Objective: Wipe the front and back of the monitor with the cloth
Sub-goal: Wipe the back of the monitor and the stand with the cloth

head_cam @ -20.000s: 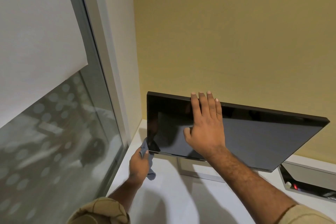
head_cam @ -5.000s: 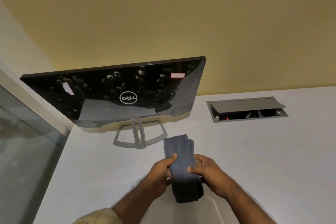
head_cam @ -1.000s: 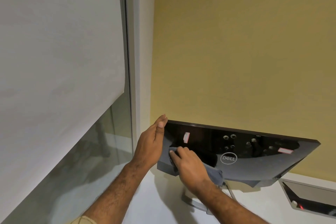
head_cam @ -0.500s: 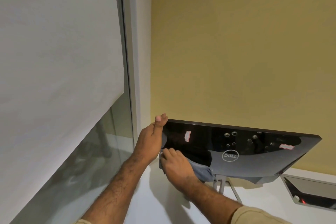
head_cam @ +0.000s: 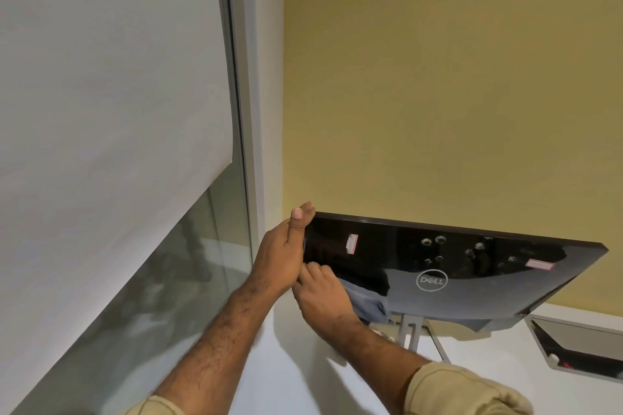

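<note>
Window blind [head_cam: 111, 77] and wall crowd monitor [head_cam: 472, 280]; cable box [head_cam: 580, 344] adjacent.

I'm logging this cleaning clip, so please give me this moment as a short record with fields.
side facing camera: back of the monitor, logo visible
left hand: grips the monitor's upper left corner
right hand: presses the cloth on the lower left of the back
stand: on the white desk
stickers: two on the back panel
right of monitor: open cable box set in the desk
</note>
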`<state>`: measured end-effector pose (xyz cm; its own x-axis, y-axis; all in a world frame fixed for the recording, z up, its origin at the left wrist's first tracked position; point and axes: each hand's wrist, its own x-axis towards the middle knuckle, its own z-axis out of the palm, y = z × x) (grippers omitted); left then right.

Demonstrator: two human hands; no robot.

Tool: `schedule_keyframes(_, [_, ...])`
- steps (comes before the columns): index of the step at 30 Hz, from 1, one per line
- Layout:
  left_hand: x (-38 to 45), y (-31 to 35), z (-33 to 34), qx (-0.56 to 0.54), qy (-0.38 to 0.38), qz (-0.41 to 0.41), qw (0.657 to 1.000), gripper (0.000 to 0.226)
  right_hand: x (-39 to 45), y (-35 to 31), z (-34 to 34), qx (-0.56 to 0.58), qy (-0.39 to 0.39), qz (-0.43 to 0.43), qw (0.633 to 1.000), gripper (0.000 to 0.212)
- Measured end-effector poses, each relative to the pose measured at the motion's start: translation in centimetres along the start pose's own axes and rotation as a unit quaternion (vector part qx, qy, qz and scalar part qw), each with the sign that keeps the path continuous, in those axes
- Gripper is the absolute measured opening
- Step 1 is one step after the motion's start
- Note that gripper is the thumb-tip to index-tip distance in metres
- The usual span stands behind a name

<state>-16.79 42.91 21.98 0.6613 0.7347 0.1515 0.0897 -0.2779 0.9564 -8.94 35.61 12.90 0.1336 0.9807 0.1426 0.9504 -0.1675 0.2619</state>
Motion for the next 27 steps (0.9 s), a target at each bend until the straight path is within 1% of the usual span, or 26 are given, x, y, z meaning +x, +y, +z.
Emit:
schedule_keyframes(4, [-0.1, -0.2, 0.0, 0.029, 0.003, 0.015, 0.999, 0.071, -1.5, 0.6, 1.5, -0.041, -0.054, -0.006, 0.998, 0.034])
schedule_keyframes(6, [-0.2, -0.3, 0.1, 0.036, 0.007, 0.020, 0.999, 0.069, -2.7, 1.5, 1.3, -0.028, -0.051, 0.003, 0.998, 0.034])
schedule_keyframes(7, [-0.2, -0.3, 0.2, 0.037, 0.008, 0.022, 0.999, 0.069, -3.4, 2.1, 0.9, -0.018, -0.030, 0.009, 0.999, 0.036])
schedule_keyframes(9, [-0.3, -0.3, 0.3, 0.038, 0.012, 0.025, 0.999, 0.070, -4.4, 3.2, -0.3, -0.008, 0.046, 0.024, 0.999, 0.050])
schedule_keyframes(11, [-0.3, -0.3, 0.4, 0.037, 0.015, 0.026, 0.999, 0.069, -4.7, 4.3, -1.3, -0.001, 0.136, 0.058, 0.989, 0.064])
schedule_keyframes(13, [-0.3, -0.3, 0.6, 0.035, 0.020, 0.026, 0.999, 0.068, -4.4, 5.0, -2.0, 0.001, 0.188, 0.085, 0.978, 0.070])
schedule_keyframes(15, [-0.4, -0.3, 0.8, 0.034, 0.025, 0.024, 0.999, 0.068, -4.1, 5.1, -2.1, -0.007, 0.181, 0.079, 0.980, 0.068])
schedule_keyframes(18, [-0.4, -0.3, 0.8, 0.042, 0.031, 0.028, 0.998, 0.068, -5.2, 4.5, -0.2, -0.026, 0.096, 0.037, 0.994, 0.055])
schedule_keyframes(20, [-0.4, -0.4, 0.8, 0.046, 0.031, 0.031, 0.998, 0.069, -6.5, 4.5, 1.5, -0.019, 0.041, 0.043, 0.998, 0.041])
schedule_keyframes(22, [-0.4, -0.5, 0.7, 0.050, 0.031, 0.034, 0.998, 0.068, -7.7, 4.9, 2.5, -0.015, 0.010, 0.052, 0.998, 0.035])
schedule_keyframes(24, [-0.4, -0.5, 0.7, 0.051, 0.032, 0.036, 0.998, 0.068, -8.6, 5.6, 2.5, -0.020, 0.020, 0.057, 0.998, 0.042])
schedule_keyframes(27, [-0.5, -0.5, 1.0, 0.052, 0.036, 0.040, 0.997, 0.068, -8.5, 6.8, 1.0, 0.000, 0.090, 0.083, 0.993, 0.064])
